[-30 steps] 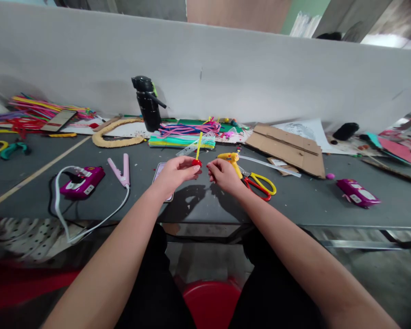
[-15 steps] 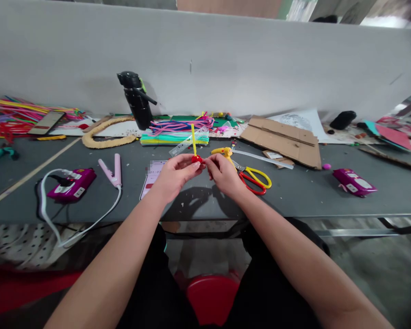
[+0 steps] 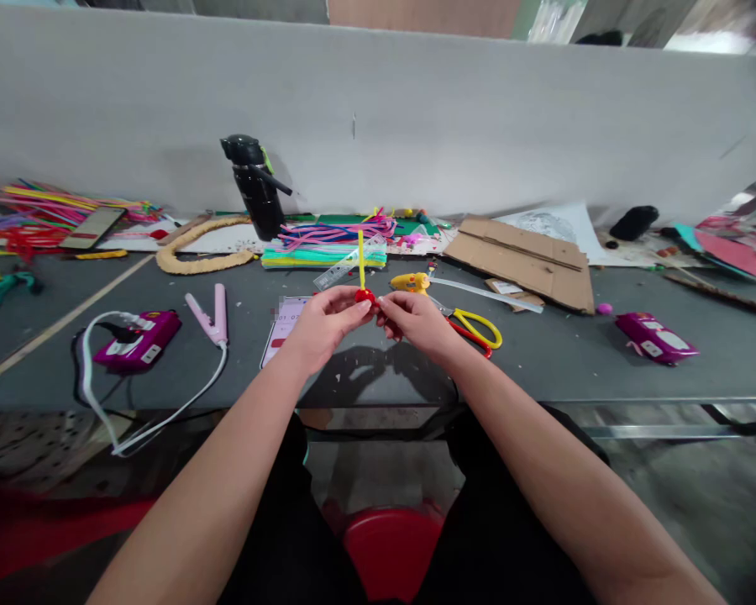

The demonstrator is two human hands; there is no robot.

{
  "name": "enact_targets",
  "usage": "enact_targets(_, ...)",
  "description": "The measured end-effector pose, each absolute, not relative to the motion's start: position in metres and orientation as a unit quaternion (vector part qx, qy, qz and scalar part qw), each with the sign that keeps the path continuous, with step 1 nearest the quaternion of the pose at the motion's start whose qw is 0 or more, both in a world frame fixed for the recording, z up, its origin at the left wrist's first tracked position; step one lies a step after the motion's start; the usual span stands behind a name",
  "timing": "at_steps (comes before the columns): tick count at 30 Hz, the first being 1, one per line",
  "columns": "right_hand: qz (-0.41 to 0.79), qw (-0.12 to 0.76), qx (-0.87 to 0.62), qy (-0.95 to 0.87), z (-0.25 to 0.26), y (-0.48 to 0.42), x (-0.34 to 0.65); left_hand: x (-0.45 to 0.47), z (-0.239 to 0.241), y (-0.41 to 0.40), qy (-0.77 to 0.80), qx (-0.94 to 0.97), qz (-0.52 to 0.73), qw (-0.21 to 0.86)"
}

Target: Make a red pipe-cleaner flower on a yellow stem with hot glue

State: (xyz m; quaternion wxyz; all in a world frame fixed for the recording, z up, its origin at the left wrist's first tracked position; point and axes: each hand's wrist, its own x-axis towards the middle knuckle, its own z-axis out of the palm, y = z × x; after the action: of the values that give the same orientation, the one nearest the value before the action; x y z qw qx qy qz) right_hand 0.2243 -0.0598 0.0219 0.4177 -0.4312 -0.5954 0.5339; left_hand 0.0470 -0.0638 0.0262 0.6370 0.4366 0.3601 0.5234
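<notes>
Your left hand and right hand meet above the bench, both pinched shut on a red ball with a yellow stick standing upright, scissors just beside

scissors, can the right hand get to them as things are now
Probably yes: the scissors lie on the table just beside the right hand with nothing between, though that hand is busy pinching the red ball.
</notes>
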Motion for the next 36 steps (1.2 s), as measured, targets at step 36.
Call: enact_targets(36, 0.17, 0.419, -0.552, -0.701, 0.001, -0.062, 0.22, 0.052, 0.02, -0.072, 0.354, 0.584, 0.487, 0.544)
